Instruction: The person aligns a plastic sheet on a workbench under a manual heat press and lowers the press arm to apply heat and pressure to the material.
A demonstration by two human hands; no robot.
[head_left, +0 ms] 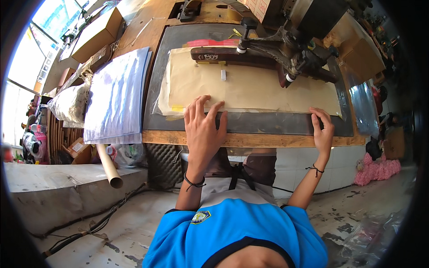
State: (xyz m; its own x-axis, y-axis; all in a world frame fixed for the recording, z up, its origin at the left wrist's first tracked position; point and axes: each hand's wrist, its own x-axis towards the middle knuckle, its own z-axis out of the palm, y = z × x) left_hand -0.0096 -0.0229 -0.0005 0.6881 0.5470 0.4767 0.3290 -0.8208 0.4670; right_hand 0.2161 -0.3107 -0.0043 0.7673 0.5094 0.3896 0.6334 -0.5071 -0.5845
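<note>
A wide cream paper sheet (263, 96), with more layers showing at its left edge, lies on a dark grey board (268, 123) set in a wooden table. My left hand (203, 123) is spread over the sheet's front edge, fingertips on the paper and thumb apart. At the front right part of the sheet, my right hand (324, 127) touches the edge with bent fingers; no held object shows. Above the sheet's far side sits a dark bar (237, 57) on a black metal clamp arm (272, 47). A small white piece (224, 75) lies on the paper below the bar.
Clear plastic sheets (116, 98) are stacked left of the board. A cardboard tube (109, 167) juts out below them. Cardboard boxes (97, 35) stand at the back left. The machine's thick column (317, 18) rises at the back right. Pink material (377, 169) lies at the right.
</note>
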